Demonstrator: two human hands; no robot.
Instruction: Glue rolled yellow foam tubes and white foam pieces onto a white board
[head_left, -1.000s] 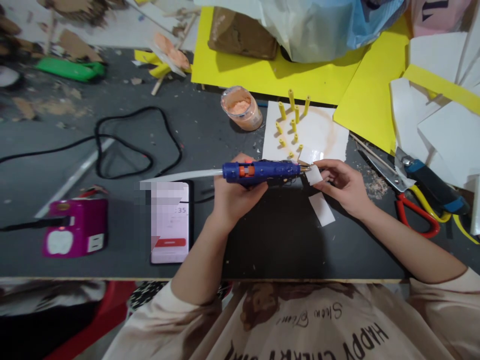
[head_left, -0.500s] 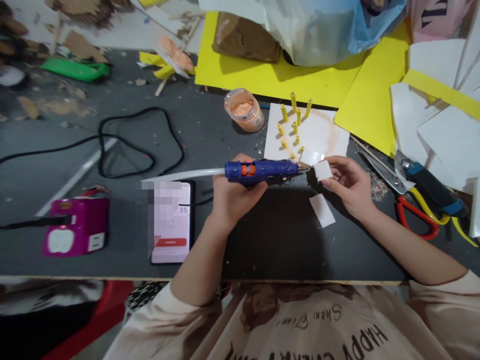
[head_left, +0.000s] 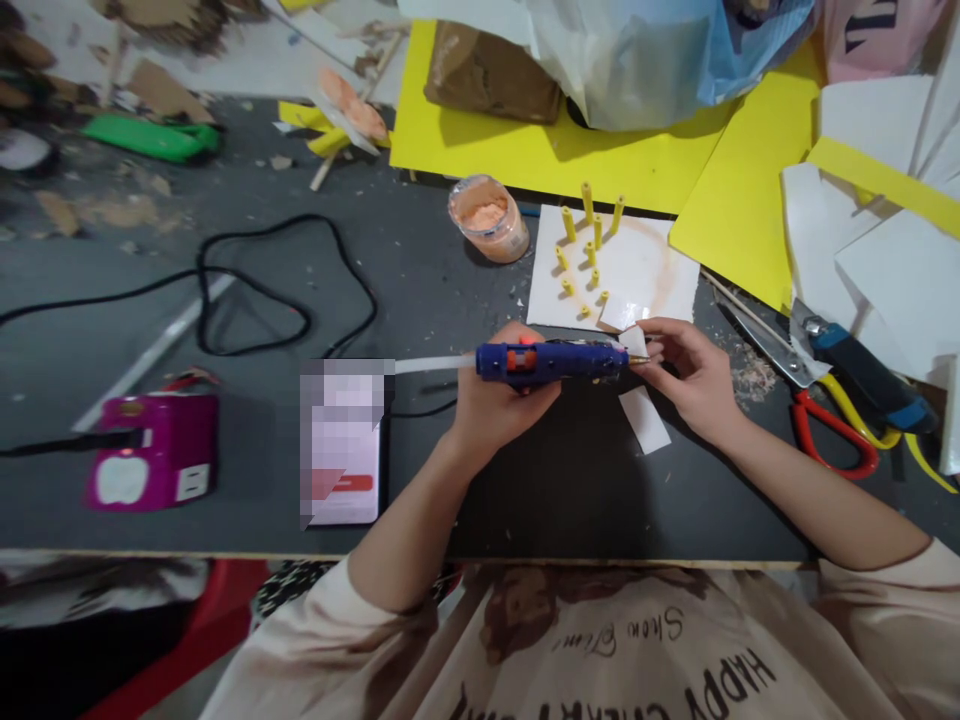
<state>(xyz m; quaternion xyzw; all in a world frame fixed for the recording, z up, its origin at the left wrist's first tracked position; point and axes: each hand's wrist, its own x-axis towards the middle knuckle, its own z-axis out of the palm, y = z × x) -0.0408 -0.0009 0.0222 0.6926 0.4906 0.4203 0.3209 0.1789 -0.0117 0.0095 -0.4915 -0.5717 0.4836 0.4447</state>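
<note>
My left hand (head_left: 495, 400) is wrapped round a blue glue gun (head_left: 555, 360), a white glue stick (head_left: 427, 364) sticking out of its back end. The gun's metal tip lies over a small white card piece (head_left: 632, 343), which my right hand (head_left: 690, 380) pinches between thumb and fingers. Just below, another white piece (head_left: 645, 420) lies on the dark table (head_left: 555, 500). Behind the hands, a white board (head_left: 652, 260) carries several upright yellow sticks (head_left: 590, 253).
An open jar (head_left: 491, 222) of orange material stands behind my left hand. To the left are a phone (head_left: 349, 450), a magenta box (head_left: 154, 452) and a black cable (head_left: 330, 225). Red-handled scissors (head_left: 832, 450) and a utility knife (head_left: 870, 365) lie right. Yellow sheets (head_left: 465, 150) are behind.
My left hand has moved right and slightly nearer with the glue gun, bringing its tip over the held card piece. The piece has tilted in my right hand, which has shifted slightly left.
</note>
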